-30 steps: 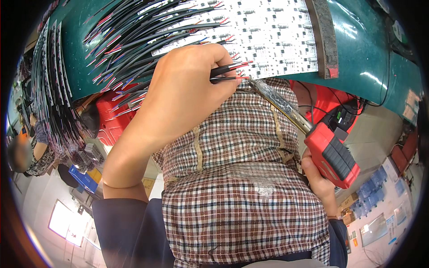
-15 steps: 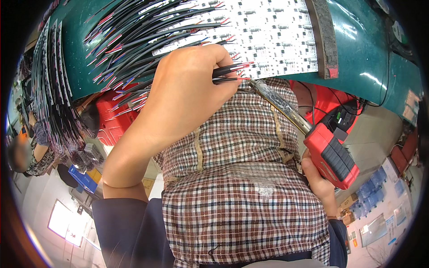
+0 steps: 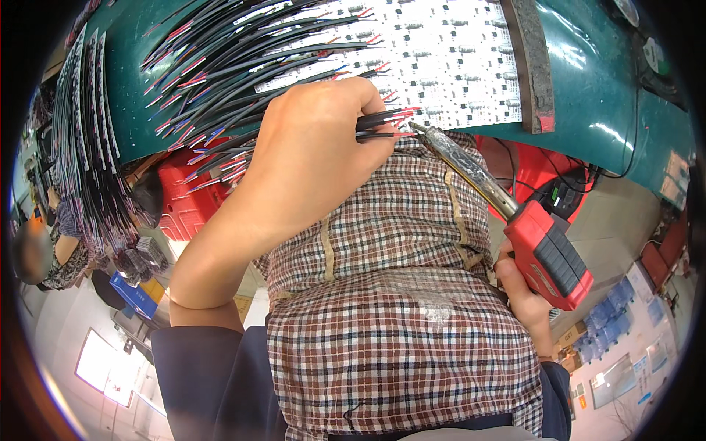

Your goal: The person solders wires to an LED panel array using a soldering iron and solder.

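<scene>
My left hand (image 3: 312,143) is closed round a few black-sheathed cables (image 3: 375,120) at the near edge of the bench. Their red and pale wire ends point right, past my fingertips. In my right hand (image 3: 523,298) is a soldering iron (image 3: 548,253) with a red and black handle, its long metal barrel slanting up and left. The iron's tip lies close beside the held wire ends; whether it touches them I cannot tell. Beyond them lies a white sheet of circuit boards (image 3: 456,66) dotted with small dark components, with many black cables (image 3: 243,62) spread over its left part.
A dark bar (image 3: 531,66) runs along the sheet's right edge on the green bench (image 3: 588,88). More cabled strips (image 3: 92,147) hang at the far left. Red stools (image 3: 184,195) stand below the bench. Another person (image 3: 62,250) sits at the far left.
The soldering iron's tip has risen slightly, up between the held wire ends. My left hand has shifted a little to the right with the cables.
</scene>
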